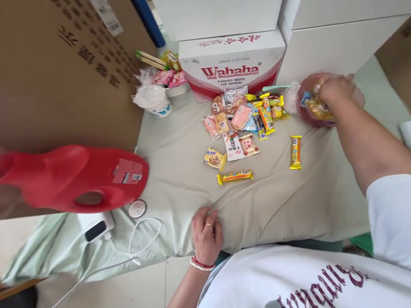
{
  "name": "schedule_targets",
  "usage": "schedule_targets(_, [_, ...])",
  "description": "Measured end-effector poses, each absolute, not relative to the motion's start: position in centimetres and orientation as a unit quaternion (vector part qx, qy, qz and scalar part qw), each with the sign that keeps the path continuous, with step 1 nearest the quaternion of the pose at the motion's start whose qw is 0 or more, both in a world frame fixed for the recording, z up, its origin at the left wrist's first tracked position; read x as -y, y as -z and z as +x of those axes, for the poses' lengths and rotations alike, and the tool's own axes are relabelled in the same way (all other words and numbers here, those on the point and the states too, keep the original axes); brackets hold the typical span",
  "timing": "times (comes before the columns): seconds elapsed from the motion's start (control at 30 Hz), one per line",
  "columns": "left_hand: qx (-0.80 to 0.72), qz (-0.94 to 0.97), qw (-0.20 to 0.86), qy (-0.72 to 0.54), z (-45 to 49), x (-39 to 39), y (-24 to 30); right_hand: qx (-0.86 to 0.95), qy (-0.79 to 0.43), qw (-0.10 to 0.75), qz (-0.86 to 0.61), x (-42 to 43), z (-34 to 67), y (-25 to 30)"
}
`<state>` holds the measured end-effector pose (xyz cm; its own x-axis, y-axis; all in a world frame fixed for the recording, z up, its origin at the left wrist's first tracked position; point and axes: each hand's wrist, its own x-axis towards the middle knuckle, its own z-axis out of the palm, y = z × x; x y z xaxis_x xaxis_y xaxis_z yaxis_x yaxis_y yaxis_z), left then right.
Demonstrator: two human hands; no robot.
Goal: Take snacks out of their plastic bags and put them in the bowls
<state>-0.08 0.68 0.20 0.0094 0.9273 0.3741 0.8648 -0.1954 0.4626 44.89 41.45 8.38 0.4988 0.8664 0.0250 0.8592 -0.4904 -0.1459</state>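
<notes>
My left hand rests flat on the pale green cloth at the table's near edge, fingers apart and holding nothing. My right hand reaches to the far right and is closed on a yellow snack packet at the mouth of a reddish plastic bag. A heap of small snack packets lies in the middle of the cloth. Loose yellow bars lie nearer me: one long bar, one upright bar, and a cookie packet.
A red jug lies on its side at the left, beside a white charger with a cable. A Wahaha carton stands at the back, a lidded paper cup to its left. Large cardboard walls the left.
</notes>
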Motion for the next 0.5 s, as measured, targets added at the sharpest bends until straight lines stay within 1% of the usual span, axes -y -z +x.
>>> schedule_targets(0.07, [-0.66, 0.672, 0.024, -0.336, -0.4, -1.0, -0.9, 0.474, -0.015, 0.032, -0.88, -42.3, 44.9, -8.7])
schedule_targets(0.13, [-0.676, 0.642, 0.019, -0.361, -1.1, -2.7, -1.7, 0.461, -0.034, 0.034, -0.886, -42.7, 45.5, -9.5])
schedule_targets(0.2, [-0.687, 0.617, 0.028, -0.382, -2.0, -6.1, -2.8, 0.488, -0.018, 0.089, -0.868, -41.9, 46.3, -10.6])
schedule_targets(0.27, [-0.711, 0.582, 0.027, -0.393, -2.9, -11.3, -4.1, 0.554, 0.06, 0.167, -0.813, -39.3, 46.8, -11.7])
schedule_targets(0.33, [-0.749, 0.536, 0.003, -0.39, -3.7, -17.7, -5.7, 0.618, 0.14, 0.222, -0.741, -34.5, 47.0, -12.1])
schedule_targets(0.37, [-0.754, 0.529, -0.007, -0.389, -4.2, -21.0, -6.5, 0.637, 0.155, 0.232, -0.718, -31.5, 47.1, -12.0])
schedule_targets(0.43, [-0.76, 0.519, -0.03, -0.39, -5.4, -27.2, -7.8, 0.662, 0.166, 0.252, -0.686, -24.2, 47.3, -11.1])
schedule_targets(0.5, [-0.757, 0.553, -0.064, -0.342, -7.1, -32.2, -8.7, 0.668, 0.144, 0.269, -0.679, -16.3, 47.9, -9.9])
